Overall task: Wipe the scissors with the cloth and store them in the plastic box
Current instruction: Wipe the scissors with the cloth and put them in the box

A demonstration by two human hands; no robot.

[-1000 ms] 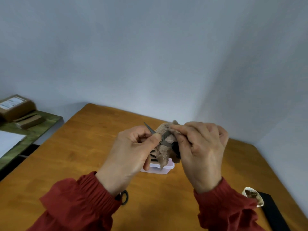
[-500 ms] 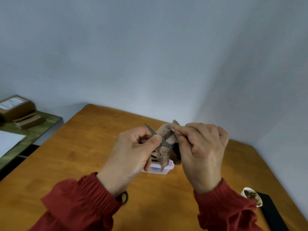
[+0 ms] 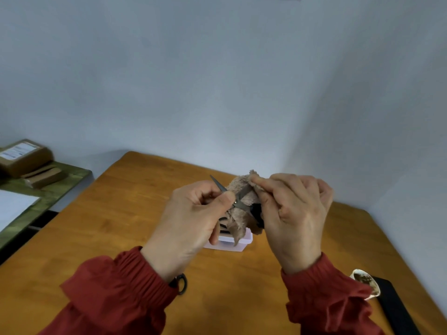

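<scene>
Head view: above the middle of the wooden table (image 3: pixel 116 213), the left hand (image 3: pixel 191 221) is pinching one blade of the opened scissors (image 3: pixel 238 202), while the right hand (image 3: pixel 294 213) is pinching the cloth (image 3: pixel 238 220) around the other blade. The plastic box (image 3: pixel 238 247) is sitting on the table directly beneath them.
</scene>
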